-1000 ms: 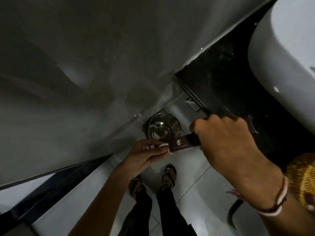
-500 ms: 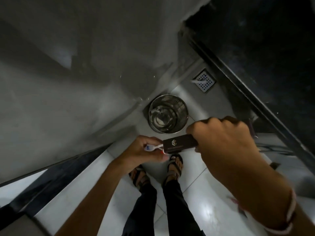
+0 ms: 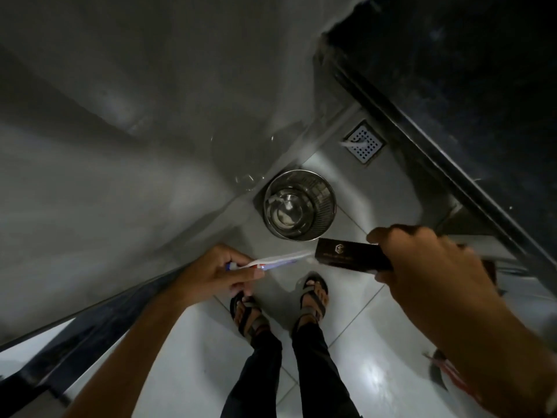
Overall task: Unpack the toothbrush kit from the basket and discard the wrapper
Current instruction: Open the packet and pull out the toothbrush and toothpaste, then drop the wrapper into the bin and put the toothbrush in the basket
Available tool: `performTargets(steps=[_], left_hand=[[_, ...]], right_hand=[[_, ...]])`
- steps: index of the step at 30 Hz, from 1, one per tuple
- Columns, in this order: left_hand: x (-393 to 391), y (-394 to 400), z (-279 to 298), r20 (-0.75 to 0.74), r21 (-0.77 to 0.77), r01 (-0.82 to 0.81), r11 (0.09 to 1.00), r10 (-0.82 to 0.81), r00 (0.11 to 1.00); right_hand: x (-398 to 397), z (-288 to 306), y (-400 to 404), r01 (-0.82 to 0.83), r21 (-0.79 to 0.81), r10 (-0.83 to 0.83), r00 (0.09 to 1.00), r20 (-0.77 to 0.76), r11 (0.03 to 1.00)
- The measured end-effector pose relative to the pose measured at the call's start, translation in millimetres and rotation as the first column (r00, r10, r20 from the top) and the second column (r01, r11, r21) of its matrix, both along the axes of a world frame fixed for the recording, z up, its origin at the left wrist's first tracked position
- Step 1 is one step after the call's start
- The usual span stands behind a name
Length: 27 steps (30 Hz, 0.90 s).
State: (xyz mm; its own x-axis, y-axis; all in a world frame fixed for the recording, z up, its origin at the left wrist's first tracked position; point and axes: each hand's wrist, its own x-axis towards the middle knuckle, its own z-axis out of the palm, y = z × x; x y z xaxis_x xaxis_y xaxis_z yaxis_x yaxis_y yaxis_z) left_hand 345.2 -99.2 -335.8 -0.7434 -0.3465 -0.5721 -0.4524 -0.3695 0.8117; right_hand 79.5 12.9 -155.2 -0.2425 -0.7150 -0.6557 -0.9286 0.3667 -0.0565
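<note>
My right hand (image 3: 428,263) grips a dark brown toothbrush kit box (image 3: 346,256) with a gold logo, held level above the floor. My left hand (image 3: 223,270) pinches the white toothbrush and tube bundle (image 3: 280,260) with red and blue print, drawn almost fully out of the box's open left end. Its far tip still touches the box mouth. A round steel mesh waste bin (image 3: 299,203) stands on the floor just beyond both hands, with something pale lying inside it.
A square floor drain (image 3: 364,143) lies at the upper right beside a dark counter edge (image 3: 437,152). A grey wall fills the left and top. My sandalled feet (image 3: 280,303) stand on glossy white tiles below the hands.
My left hand has pulled the toothbrush bundle leftwards, further out of the box. The right hand shifted right with the box. The view tilted down toward the bin.
</note>
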Motion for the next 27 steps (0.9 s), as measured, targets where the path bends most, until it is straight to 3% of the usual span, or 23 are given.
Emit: performTargets(steps=[4, 7, 11, 14, 18, 21, 25, 27], left_hand=[[16.9, 6.8, -13.5, 0.099, -0.299, 0.030, 0.954, 0.000, 0.995], [27.1, 20.2, -27.3, 0.234, -0.462, -0.021, 0.887, 0.145, 0.961], [25.9, 40.6, -40.0, 0.293, -0.448, -0.143, 0.883, 0.296, 0.909], [18.9, 53.8, -46.9, 0.282, -0.430, -0.175, 0.886, 0.316, 0.906], [9.6, 62.2, -48.9, 0.300, -0.427, -0.134, 0.894, 0.280, 0.912], [1.5, 63.3, -41.8, 0.287, -0.455, -0.123, 0.882, 0.276, 0.917], [-7.0, 63.2, -13.6, 0.276, -0.456, 0.001, 0.890, 0.140, 0.951], [-9.0, 63.2, 11.1, 0.238, -0.453, 0.035, 0.891, 0.083, 0.968]], right_hand=[[-19.5, -72.5, 17.2, 0.274, -0.063, -0.270, 0.961, 0.064, 0.960], [-31.9, -130.1, 7.7, 0.596, -0.141, -0.544, 0.789, 0.286, 0.791], [-25.5, -191.6, -20.2, 0.805, -0.339, -0.607, 0.590, 0.532, 0.486], [-17.5, -227.6, -41.6, 0.868, -0.345, -0.615, 0.497, 0.613, 0.357], [-9.7, -255.4, -46.9, 0.877, -0.327, -0.602, 0.479, 0.638, 0.352], [-0.1, -247.5, -30.8, 0.851, -0.323, -0.527, 0.513, 0.677, 0.414], [15.5, -210.8, -2.0, 0.793, -0.028, -0.396, 0.333, 0.856, 0.608], [20.6, -186.6, 8.4, 0.739, 0.037, -0.407, 0.328, 0.853, 0.672]])
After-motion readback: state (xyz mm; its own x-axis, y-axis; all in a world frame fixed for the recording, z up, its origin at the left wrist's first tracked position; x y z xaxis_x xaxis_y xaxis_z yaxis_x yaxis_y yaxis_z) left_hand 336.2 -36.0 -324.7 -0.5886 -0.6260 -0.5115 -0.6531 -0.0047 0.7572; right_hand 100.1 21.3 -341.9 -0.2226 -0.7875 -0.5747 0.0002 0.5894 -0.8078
